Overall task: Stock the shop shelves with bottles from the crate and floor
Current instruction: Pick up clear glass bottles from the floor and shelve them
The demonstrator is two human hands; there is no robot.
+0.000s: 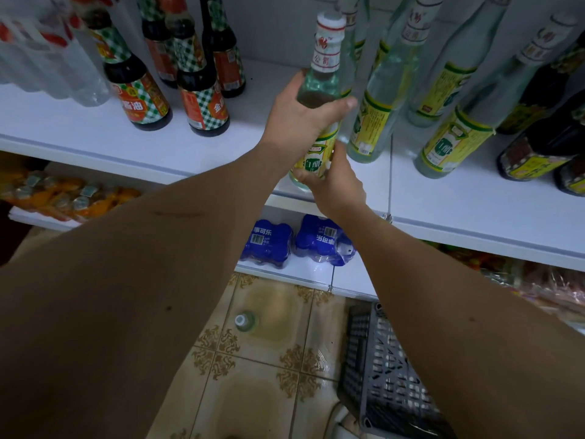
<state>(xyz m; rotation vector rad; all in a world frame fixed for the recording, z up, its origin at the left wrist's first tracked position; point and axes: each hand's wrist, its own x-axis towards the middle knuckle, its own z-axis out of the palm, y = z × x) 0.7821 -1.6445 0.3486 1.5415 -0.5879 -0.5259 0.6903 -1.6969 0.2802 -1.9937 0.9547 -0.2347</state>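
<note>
Left hand [304, 118] fingers [343, 104] curled round the shoulder of the clear vinegar bottle [319, 99], thumb on the far side near the neck. Right hand [332, 182] fingers wrapped round the base at the yellow-green label, pinching the bottom edge. Both hands gripping the same bottle, none spread.

Bottle upright with a slight lean, long axis near vertical, white cap up. Base sitting at or just over the front lip of the white shelf [126, 144]; actual contact hidden behind the right hand, cannot tell.

Key relation: free slot lies behind and a little left of the base, between the dark soy sauce bottles [202, 103] on the left and the row of matching clear bottles [376, 122] on the right. Nearest clear neighbour just beside the held bottle, close to the left fingertips. Likely next: push straight back along the shelf, keep axis upright, watch the knuckles against that neighbour. Left hand higher and steering; right hand lower and bearing the weight.

Still to stock, as judged: one capped bottle [245, 321] standing on the tiled floor [259, 391], well apart, straight below. Grey crate [389, 375] on the floor lower right, contents unclear. Blue drink packs [294, 242] on the lower shelf.
</note>
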